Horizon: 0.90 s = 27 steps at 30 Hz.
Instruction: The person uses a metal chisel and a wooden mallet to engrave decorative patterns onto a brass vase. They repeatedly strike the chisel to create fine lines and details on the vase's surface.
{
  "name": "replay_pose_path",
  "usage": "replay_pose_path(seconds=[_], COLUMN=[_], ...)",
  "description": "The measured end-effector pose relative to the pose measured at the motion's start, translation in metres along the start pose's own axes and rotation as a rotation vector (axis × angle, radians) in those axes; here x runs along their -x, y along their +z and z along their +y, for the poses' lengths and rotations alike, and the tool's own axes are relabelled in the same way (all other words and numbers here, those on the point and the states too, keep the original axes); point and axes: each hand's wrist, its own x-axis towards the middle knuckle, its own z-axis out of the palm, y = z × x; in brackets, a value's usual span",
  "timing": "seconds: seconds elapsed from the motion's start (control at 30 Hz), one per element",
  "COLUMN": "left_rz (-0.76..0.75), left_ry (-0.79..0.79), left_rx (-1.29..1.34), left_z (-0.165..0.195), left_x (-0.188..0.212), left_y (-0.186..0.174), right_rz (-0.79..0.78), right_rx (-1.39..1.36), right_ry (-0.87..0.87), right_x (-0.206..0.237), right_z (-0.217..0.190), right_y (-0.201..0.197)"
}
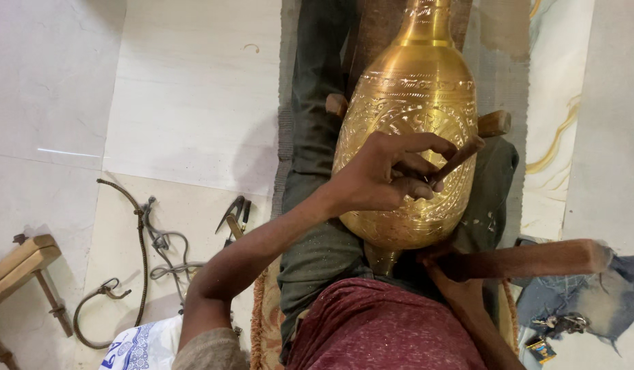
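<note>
Now my left hand [382, 178] has a closed grip on a chisel [459, 159] against the brass vase [406, 103]; my right hand [448, 270] clasps a wooden mallet [536, 259].

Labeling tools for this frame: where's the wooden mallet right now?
Head view, lower right: the wooden mallet is in the right hand, just below the brass vase lying across the person's lap.

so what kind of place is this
Likely a metal engraver's floor workshop: an engraved brass vase lies across the person's lap, the left hand holds a chisel, and tools and wire lie on the tiles.
</note>
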Motion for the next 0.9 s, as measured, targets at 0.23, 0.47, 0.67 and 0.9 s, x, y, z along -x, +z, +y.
replay_pose_path(seconds=[0.23, 0.47, 0.67, 0.9], left_rz=[-0.223, -0.36, -0.472, -0.481], left_ry=[-0.089, 0.075, 0.106, 0.332], left_rx=[-0.108, -0.206, -0.349, -0.449], left_z=[0.002, -0.005, -0.005, -0.008], left_x=[-0.012, -0.016, -0.018, -0.02], left_y=[0.001, -0.002, -0.005, 0.003], right_rz=[0.108, 0.497, 0.493, 0.453], right_rx=[-0.217, -0.16, 0.082, 0.208], right_ry=[-0.057, -0.073, -0.029, -0.139], right_x=[0.004, 0.021, 0.037, 0.048], right_z=[-0.02, -0.022, -0.026, -0.031], right_y=[0.001, -0.008, -0.021, -0.025])
